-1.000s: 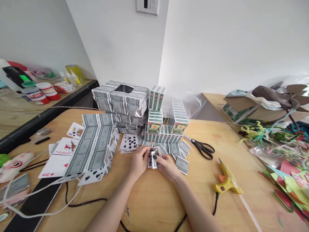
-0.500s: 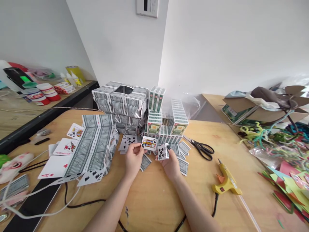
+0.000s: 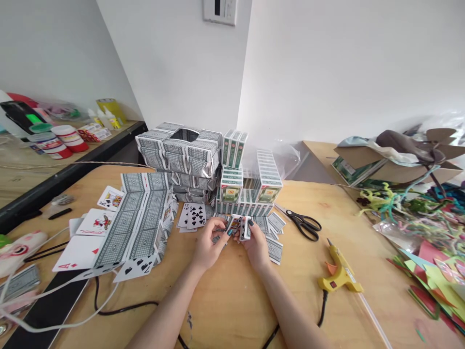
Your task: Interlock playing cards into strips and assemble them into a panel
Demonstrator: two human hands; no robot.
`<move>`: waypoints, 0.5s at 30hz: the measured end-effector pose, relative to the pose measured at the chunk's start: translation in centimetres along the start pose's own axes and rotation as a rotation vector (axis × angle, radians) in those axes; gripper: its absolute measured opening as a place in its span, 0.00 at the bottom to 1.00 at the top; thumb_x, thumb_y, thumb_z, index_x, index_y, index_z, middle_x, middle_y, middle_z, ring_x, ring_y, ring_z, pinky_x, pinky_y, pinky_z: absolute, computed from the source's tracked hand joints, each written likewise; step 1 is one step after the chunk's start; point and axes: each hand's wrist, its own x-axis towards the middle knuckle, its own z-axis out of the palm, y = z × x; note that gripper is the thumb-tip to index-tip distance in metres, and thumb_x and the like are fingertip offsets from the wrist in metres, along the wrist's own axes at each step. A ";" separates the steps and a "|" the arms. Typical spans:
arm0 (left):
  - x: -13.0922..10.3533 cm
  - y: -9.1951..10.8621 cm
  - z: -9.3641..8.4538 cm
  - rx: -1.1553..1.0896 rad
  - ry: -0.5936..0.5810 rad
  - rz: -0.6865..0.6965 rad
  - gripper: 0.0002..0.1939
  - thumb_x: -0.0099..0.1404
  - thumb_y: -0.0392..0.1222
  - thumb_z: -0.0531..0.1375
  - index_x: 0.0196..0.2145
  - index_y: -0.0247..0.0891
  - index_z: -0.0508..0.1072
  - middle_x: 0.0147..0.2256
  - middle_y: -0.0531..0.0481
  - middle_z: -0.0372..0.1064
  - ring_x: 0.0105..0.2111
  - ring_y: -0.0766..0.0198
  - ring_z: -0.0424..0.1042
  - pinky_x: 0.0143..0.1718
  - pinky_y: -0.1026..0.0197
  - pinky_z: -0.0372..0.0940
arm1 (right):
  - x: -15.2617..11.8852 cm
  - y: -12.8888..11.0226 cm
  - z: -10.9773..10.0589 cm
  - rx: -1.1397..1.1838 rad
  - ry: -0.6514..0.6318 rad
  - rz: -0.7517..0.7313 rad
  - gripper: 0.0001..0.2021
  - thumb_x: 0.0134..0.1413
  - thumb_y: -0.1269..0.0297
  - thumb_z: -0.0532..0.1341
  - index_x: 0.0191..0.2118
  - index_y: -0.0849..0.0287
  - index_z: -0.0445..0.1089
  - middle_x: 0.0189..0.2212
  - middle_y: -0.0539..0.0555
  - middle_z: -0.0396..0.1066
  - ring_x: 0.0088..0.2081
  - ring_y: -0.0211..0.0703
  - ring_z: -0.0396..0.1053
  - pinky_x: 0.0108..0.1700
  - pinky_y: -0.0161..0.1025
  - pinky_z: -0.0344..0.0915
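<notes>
My left hand (image 3: 209,245) pinches a face card (image 3: 234,223) between thumb and fingers, tilted and partly hidden. Close beside it, my right hand (image 3: 256,246) grips a folded playing card (image 3: 245,229) with black pips. The two cards meet or overlap between my hands; the exact contact is hard to make out. Loose cards (image 3: 275,248) lie face down around the right hand, and face-up club cards (image 3: 196,216) lie beyond the left. Behind them stand green card boxes (image 3: 269,194) and a block covered in grey-backed cards (image 3: 178,148).
At left lies a folded panel of joined cards (image 3: 125,223). To the right are black scissors (image 3: 303,224) and a yellow glue gun (image 3: 339,271) with its cord. Yarn and coloured paper (image 3: 432,271) crowd the far right. A white cable (image 3: 69,327) crosses the lower left.
My left hand has moved its face card right, up against the folded card in my right hand. The face card has turned from lying flat toward me to a steep tilt.
</notes>
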 end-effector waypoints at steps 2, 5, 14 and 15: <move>0.0 0.4 -0.2 0.082 -0.052 0.029 0.02 0.56 0.35 0.54 0.29 0.36 0.61 0.38 0.46 0.61 0.41 0.61 0.64 0.39 0.60 0.63 | -0.2 0.0 0.0 -0.062 0.007 -0.008 0.15 0.46 0.55 0.59 0.38 0.58 0.68 0.29 0.52 0.71 0.31 0.44 0.67 0.31 0.38 0.63; -0.1 0.8 -0.4 0.153 -0.132 0.058 0.03 0.55 0.33 0.54 0.27 0.36 0.61 0.38 0.47 0.61 0.41 0.61 0.63 0.41 0.59 0.61 | -0.4 0.2 -0.1 -0.151 0.019 -0.009 0.17 0.45 0.55 0.60 0.41 0.56 0.67 0.34 0.52 0.71 0.31 0.42 0.66 0.29 0.35 0.61; -0.1 -0.2 0.3 -0.093 -0.193 -0.108 0.23 0.55 0.34 0.57 0.48 0.40 0.56 0.33 0.52 0.61 0.34 0.66 0.66 0.37 0.60 0.65 | -0.3 0.4 -0.5 -0.268 -0.035 -0.012 0.19 0.46 0.53 0.59 0.43 0.58 0.68 0.32 0.53 0.71 0.29 0.42 0.66 0.27 0.34 0.61; 0.0 -0.3 0.3 -0.118 -0.200 -0.133 0.29 0.55 0.34 0.58 0.52 0.41 0.52 0.33 0.52 0.61 0.34 0.66 0.66 0.37 0.60 0.65 | -0.3 0.3 -0.5 -0.267 -0.055 -0.008 0.19 0.46 0.53 0.59 0.43 0.58 0.68 0.32 0.53 0.71 0.31 0.43 0.67 0.29 0.35 0.62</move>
